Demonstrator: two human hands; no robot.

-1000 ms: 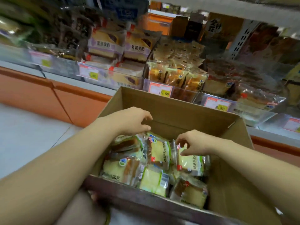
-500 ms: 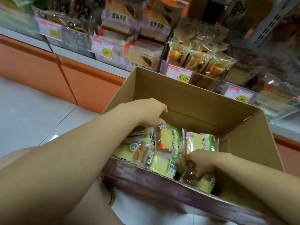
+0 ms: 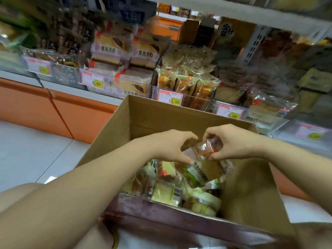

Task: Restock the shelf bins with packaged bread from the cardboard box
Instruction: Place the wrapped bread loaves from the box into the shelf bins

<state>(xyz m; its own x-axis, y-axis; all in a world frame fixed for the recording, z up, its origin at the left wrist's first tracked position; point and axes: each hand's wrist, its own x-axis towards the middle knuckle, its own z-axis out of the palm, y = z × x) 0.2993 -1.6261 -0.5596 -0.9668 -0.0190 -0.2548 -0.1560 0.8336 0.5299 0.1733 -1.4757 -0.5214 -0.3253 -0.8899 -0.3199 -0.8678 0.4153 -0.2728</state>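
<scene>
Now both grips meet on one packet (image 3: 206,151), held just over the box (image 3: 179,115); the right grip (image 3: 233,142) pinches its top; the left grip (image 3: 170,146) curls round its left edge; other packets (image 3: 165,189) lie below the grips, inside the box; stocked bins (image 3: 197,103) stand beyond.

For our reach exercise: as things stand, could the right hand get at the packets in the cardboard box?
Likely not: the right hand grips a lifted bread packet, though the cardboard box stands open.
</scene>
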